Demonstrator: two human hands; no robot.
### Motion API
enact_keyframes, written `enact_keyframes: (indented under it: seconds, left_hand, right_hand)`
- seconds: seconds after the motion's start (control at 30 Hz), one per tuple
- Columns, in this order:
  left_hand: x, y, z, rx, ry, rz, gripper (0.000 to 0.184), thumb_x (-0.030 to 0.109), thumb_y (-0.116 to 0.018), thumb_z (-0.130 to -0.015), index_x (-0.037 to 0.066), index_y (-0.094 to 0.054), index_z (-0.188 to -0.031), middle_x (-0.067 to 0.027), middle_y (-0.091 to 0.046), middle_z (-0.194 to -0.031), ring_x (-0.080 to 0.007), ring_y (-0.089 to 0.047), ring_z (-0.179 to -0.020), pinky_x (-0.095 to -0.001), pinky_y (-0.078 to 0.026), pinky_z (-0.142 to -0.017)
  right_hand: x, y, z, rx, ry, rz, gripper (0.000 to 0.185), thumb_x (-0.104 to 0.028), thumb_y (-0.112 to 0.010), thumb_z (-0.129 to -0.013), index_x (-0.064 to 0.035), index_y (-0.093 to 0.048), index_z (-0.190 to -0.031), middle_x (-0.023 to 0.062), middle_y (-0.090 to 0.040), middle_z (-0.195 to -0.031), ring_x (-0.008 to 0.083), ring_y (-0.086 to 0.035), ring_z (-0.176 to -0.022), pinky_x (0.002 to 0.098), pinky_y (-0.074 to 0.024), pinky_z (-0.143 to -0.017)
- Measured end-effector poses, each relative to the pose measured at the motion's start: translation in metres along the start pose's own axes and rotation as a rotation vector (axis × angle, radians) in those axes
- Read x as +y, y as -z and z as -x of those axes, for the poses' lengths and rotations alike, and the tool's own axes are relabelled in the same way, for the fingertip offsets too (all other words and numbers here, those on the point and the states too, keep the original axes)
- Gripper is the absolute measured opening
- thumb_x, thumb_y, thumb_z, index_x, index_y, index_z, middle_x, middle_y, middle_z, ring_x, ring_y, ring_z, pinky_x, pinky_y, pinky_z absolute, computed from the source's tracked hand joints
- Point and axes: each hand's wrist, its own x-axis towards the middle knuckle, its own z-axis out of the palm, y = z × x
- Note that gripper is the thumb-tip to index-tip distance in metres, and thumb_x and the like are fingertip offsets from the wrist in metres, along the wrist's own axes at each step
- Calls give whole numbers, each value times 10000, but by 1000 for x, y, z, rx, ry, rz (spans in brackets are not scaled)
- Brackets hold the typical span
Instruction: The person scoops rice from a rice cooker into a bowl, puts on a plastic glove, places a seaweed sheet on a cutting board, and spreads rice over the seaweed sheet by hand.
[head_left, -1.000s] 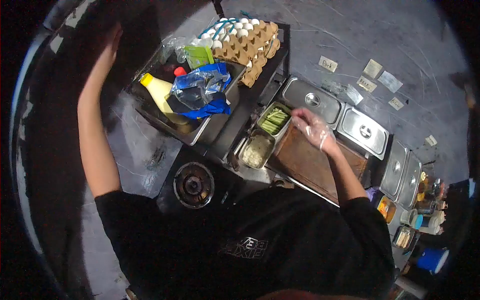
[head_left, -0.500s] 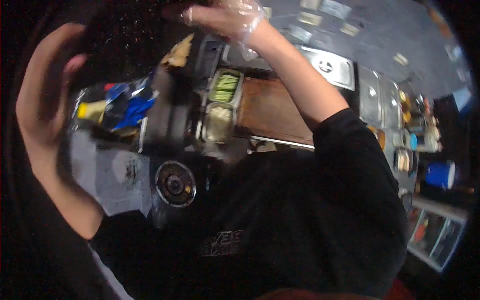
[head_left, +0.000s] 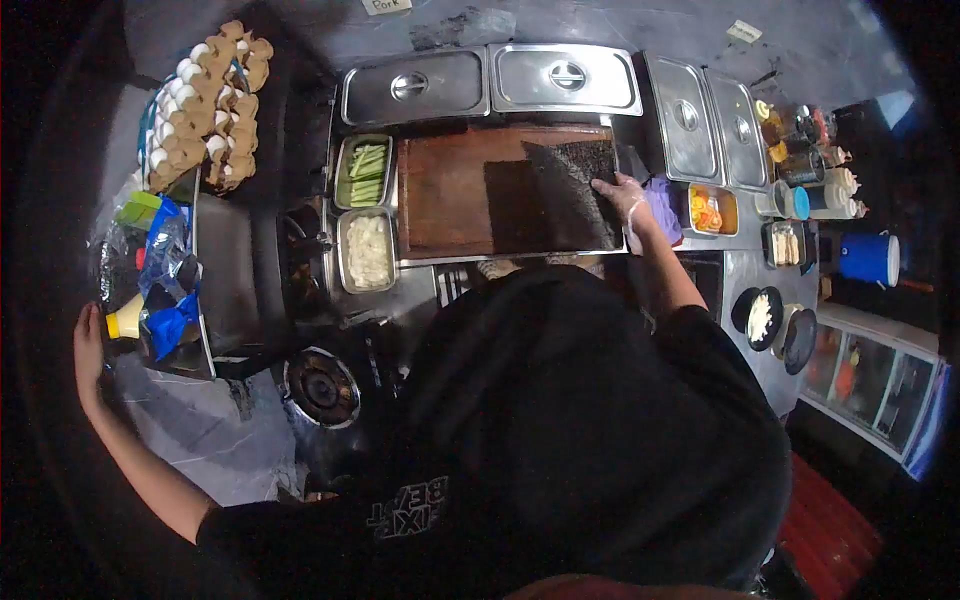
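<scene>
My right hand, in a clear plastic glove, pinches the right edge of a dark, rough-textured nori sheet over the brown cutting board. A dark patch, maybe the sheet's shadow, lies left of it. At far left my bare left hand has its fingers stretched out beside a pale bottle with a yellow cap; whether they touch, I cannot tell. Left of the board are a pan of green cucumber strips and a pan of a white, creamy-looking food.
Lidded steel pans line the back and right. Egg trays stand at back left, above blue packets. A burner sits at lower left. Orange slices of food and sauce bottles are at right.
My right hand has come down from the top of the view to the board's right side, now with the nori sheet. My left hand has moved lower, beside the yellow-capped bottle. The view has shifted.
</scene>
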Motion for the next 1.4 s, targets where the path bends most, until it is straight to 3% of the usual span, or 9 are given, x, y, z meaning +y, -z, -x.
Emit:
enact_keyframes:
  seconds: [0.13,0.33,0.4,0.53,0.57,0.67,0.87,1.17,1.4]
  left_hand:
    - [25,12,-4,-221,112,160,456,322,-478,-979,-14,-525,-1283,-105,-600,-1177,-159,-559,-1061,-282,-427,-908]
    - [26,-6,0,-38,90,420,386,300,-495,-972,17,-583,-1218,-35,-615,-933,-109,-556,-803,-262,-452,-712]
    - [21,-8,-10,56,-35,-35,394,270,-466,-964,-22,-575,-1206,-94,-648,-1066,-163,-600,-960,-293,-467,-840]
    - [63,4,11,-116,70,-72,420,249,-412,-955,-14,-552,-1250,-191,-579,-1258,-307,-552,-1160,-370,-409,-987]
    - [73,6,15,-116,138,-144,429,249,-399,-952,-22,-541,-1253,-226,-554,-1274,-340,-527,-1190,-385,-394,-1010]
    - [81,5,22,148,300,-120,431,243,-406,-946,-26,-530,-1259,-251,-544,-1272,-358,-521,-1192,-389,-390,-1013]
    - [62,-4,10,70,196,25,403,217,-403,-939,-21,-546,-1231,-252,-567,-1240,-333,-533,-1177,-364,-389,-1008]
    - [54,-10,-22,-127,175,267,191,85,-423,-867,53,-603,-924,-29,-547,-766,-132,-515,-605,-304,-449,-524]
    - [66,-13,-16,-44,11,82,178,27,-551,-811,14,-649,-959,-47,-597,-722,-146,-566,-663,-302,-472,-583]
  right_hand:
    - [79,-14,-67,48,92,240,509,-347,-716,-812,29,-606,-1137,123,-690,-934,214,-634,-822,349,-493,-757]
    - [41,-21,-51,26,217,342,571,-423,-674,-823,30,-599,-1163,208,-661,-1053,290,-618,-981,377,-454,-865]
    - [79,-11,-69,131,277,450,643,-460,-646,-832,12,-550,-1258,204,-659,-1073,265,-619,-1008,363,-453,-903]
    - [130,3,-117,94,419,417,596,-383,-672,-815,1,-541,-1253,189,-631,-1169,316,-608,-1064,388,-459,-907]
    - [70,-1,-86,114,118,724,588,-343,-685,-794,-2,-534,-1248,181,-651,-1126,325,-622,-1038,385,-466,-893]
    - [104,14,-99,161,135,499,538,-254,-686,-774,-24,-530,-1235,193,-650,-1117,324,-628,-1033,379,-474,-879]
    - [95,13,-72,287,140,472,492,-188,-709,-756,-33,-543,-1193,205,-673,-1036,304,-666,-935,359,-504,-804]
    - [81,10,-55,287,65,496,541,-305,-710,-733,-43,-551,-1178,210,-660,-1067,323,-646,-985,378,-494,-853]
    - [89,10,-52,323,65,544,458,-251,-690,-764,-37,-570,-1151,201,-672,-1013,322,-655,-924,371,-491,-812]
